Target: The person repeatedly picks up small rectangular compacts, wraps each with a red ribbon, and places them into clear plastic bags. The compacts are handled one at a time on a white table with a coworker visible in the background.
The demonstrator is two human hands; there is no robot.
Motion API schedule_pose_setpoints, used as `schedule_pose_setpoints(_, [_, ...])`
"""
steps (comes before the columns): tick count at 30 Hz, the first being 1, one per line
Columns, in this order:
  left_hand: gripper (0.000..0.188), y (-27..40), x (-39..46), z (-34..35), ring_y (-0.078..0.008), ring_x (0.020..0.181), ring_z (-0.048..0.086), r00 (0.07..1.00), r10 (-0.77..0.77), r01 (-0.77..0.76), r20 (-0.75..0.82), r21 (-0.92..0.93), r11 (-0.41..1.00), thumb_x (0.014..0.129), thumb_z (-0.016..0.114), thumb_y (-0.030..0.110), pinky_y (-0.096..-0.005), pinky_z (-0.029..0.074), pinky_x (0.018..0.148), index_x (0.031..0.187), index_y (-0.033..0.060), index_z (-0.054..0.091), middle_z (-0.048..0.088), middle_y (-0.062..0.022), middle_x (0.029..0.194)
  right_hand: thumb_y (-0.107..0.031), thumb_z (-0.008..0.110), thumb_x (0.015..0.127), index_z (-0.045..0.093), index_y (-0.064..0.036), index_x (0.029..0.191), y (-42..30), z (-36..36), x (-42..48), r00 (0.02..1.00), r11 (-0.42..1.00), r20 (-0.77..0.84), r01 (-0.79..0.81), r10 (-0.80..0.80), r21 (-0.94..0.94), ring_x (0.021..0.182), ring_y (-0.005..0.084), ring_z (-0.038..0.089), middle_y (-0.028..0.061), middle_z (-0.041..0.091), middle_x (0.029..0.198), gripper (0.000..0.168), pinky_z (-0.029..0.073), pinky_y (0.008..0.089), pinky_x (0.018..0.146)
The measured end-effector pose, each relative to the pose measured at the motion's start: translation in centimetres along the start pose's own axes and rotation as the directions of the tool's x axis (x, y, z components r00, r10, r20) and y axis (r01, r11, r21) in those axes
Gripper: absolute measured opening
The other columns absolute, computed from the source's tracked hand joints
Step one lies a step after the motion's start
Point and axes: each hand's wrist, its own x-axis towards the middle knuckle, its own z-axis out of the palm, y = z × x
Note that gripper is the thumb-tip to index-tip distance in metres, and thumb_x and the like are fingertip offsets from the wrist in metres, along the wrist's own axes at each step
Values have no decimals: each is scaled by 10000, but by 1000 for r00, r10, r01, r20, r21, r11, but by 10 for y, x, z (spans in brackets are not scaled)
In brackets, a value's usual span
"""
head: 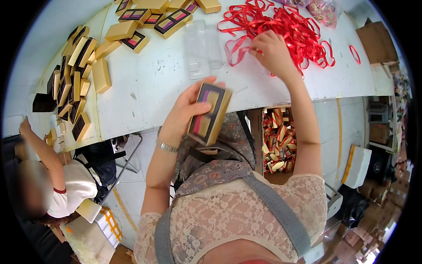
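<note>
My left hand (188, 109) grips a gold box (210, 114) with dark-framed windows, tilted above the table's front edge. Pink, purple and gold contents show through its two windows. At the heap of red ribbon loops (280, 29), my right hand (272, 52) pinches one red ribbon loop (238, 54) between thumb and fingers, and that loop hangs off to the left, slightly blurred. A clear plastic tray (199, 49) lies on the white table (148, 89) between the two hands.
Gold boxes are piled at the back (173, 23) and left (71, 82). A carton of ribboned boxes (279, 142) stands below the table edge. One loose ribbon loop (355, 54) lies near a brown cardboard box (377, 43). Another person (71, 188) sits at the left.
</note>
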Motion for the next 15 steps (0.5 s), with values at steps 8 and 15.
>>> schedule_pose_setpoints(8, [471,23,31,-8,-258,987,609,978,96,-119,-187,-115,986,848,532,184,-371,525,832,1277,20,427,572,-164,1131,-168,564,861,632,7,799,29,-77,93,796,392,364,-569,484,723,529,118,542,59,609,630,197,425,249,492])
schedule_pose_setpoints(15, [576,33,5,21,-213,932,609,914,294,-274,-280,108,956,880,456,109,-330,528,770,1411,110,235,562,-161,1121,-254,605,855,638,-21,817,-58,-88,104,844,252,514,-536,151,806,598,127,594,60,613,632,239,461,260,587])
